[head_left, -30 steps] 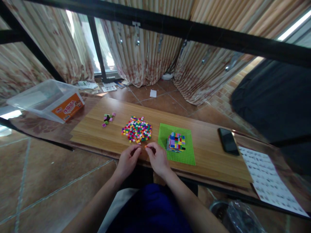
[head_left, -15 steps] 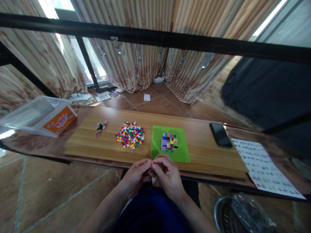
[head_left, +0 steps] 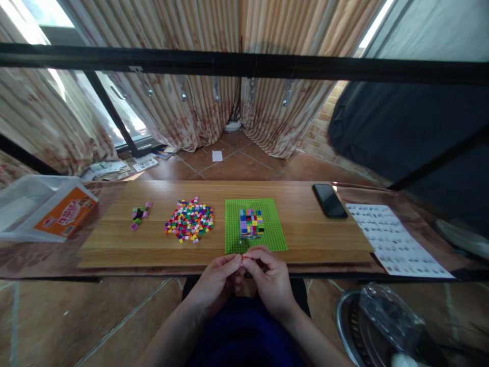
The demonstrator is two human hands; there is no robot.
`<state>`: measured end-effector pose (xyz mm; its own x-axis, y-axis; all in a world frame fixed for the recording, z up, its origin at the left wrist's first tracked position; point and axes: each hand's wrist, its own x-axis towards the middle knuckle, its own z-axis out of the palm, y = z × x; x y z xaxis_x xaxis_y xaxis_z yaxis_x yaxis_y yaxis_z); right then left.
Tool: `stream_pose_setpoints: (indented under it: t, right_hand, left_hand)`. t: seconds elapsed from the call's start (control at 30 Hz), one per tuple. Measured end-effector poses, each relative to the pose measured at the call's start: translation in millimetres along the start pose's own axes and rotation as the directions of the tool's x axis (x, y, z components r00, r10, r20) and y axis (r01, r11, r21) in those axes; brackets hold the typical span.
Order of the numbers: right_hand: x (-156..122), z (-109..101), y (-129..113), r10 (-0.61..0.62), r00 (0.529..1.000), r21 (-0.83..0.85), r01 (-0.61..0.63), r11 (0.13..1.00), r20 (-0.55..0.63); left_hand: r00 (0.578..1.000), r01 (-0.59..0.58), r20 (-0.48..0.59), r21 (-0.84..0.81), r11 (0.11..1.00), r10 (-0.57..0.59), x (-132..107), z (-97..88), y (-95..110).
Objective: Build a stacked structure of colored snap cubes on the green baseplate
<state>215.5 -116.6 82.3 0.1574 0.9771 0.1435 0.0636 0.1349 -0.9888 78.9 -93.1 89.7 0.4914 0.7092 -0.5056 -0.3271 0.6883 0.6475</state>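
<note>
Pinched between the fingertips of my left hand [head_left: 219,280] and my right hand [head_left: 269,275] is a small orange brick [head_left: 243,258], mostly covered by the fingers. Both hands meet at the front edge of the table board. Just beyond them lies a green baseplate [head_left: 273,237], and on it stands a block built of multicoloured bricks [head_left: 251,221]. A pile of loose small bricks [head_left: 191,220] in many colours is to the left of the baseplate.
Farther left are a few pink, green and black bricks [head_left: 140,214] and a clear plastic box [head_left: 42,209] with an orange label. To the right lie a black phone [head_left: 330,201] and a printed sheet [head_left: 397,239]. A metal basin [head_left: 347,326] with a plastic bag sits low at the right.
The view has turned and levelled, so the table's contents appear shifted left. Both hands keep their pinch on the orange brick, which is now more covered by the fingers.
</note>
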Motion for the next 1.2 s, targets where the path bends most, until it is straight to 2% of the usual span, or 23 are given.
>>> stream_pose_setpoints:
  t: [0.13,0.27,0.37,0.43,0.47,0.53,0.57,0.63,0.67,0.7,0.8,0.93,1.2]
  right_hand:
    - [6,2,-5,0.039,0.997,0.133,-0.031,0.991,-0.059]
    - [13,1,-4,0.034,0.997,0.156,-0.022,0.988,-0.075]
    - [29,-14,-1,0.095,0.970,0.241,-0.040,0.970,-0.223]
    - [46,-29,2,0.121,0.924,0.306,-0.005,0.952,-0.362]
    - [57,-37,4,0.107,0.913,0.298,0.017,0.954,-0.393]
    - [78,-49,10,0.055,0.926,0.202,0.024,0.979,-0.373]
    - [89,-53,14,0.022,0.936,0.136,0.028,0.990,-0.351]
    - [106,-55,24,-0.051,0.955,-0.011,0.050,0.999,-0.293]
    - [113,-54,30,-0.078,0.961,-0.081,0.058,0.995,-0.267]
    - [118,-53,35,-0.094,0.968,-0.138,0.063,0.988,-0.234]
    - [128,-48,50,-0.111,0.987,-0.244,0.080,0.967,-0.115]
    - [132,-46,58,-0.101,0.995,-0.272,0.092,0.958,-0.018]
    - [130,-54,47,-0.117,0.987,-0.373,0.151,0.915,0.112]
  left_hand:
    - [1.000,0.029,0.006,-0.075,0.997,-0.029,9,9.2,8]
    - [0.998,0.057,0.023,-0.085,0.995,-0.055,15,12.8,15]
    - [0.996,0.093,0.017,-0.060,0.994,-0.092,15,6.9,13]
    - [0.995,0.094,-0.041,-0.010,0.995,-0.095,15,-2.5,9]
    - [0.993,0.074,-0.090,0.026,0.997,-0.072,16,-8.7,7]
    - [0.976,-0.027,-0.211,0.131,0.991,0.054,20,-22.7,5]
    - [0.953,-0.089,-0.268,0.204,0.975,0.143,24,-30.0,5]
    - [0.883,-0.184,-0.337,0.394,0.901,0.328,32,-43.4,8]
    - [0.847,-0.202,-0.351,0.482,0.852,0.399,36,-48.9,10]
    - [0.829,-0.201,-0.347,0.546,0.813,0.438,40,-53.5,12]
    - [0.816,-0.195,-0.313,0.642,0.742,0.486,46,-61.8,15]
    - [0.819,-0.212,-0.252,0.702,0.679,0.516,46,-64.9,13]
    - [0.822,-0.224,-0.221,0.721,0.655,0.524,47,-65.8,11]
